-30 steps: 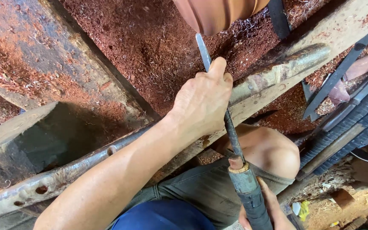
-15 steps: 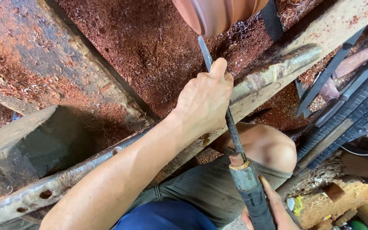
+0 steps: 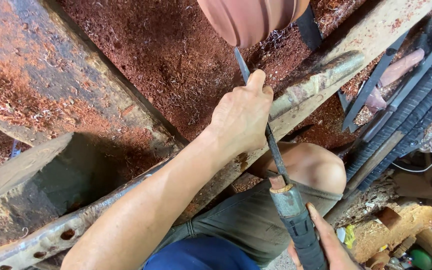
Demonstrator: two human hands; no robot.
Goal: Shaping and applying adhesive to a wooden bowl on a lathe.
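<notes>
While both hands grip the chisel [image 3: 276, 155], left [image 3: 241, 117] should press it onto the rest [image 3: 321, 75], right [image 3: 326, 240] steering toward the wood [image 3: 251, 17].

Reddish-brown sawdust [image 3: 166, 65] covers the bed between heavy, worn wooden beams [image 3: 41, 75], with curled shavings scattered on top. A rusted metal rail [image 3: 51, 237], drilled with holes at its lower left end, runs diagonally across the frame. Dark metal bars [image 3: 401, 117] lie stacked at the right edge. Wood offcuts [image 3: 416, 230] litter the lower right corner, in warm light.
</notes>
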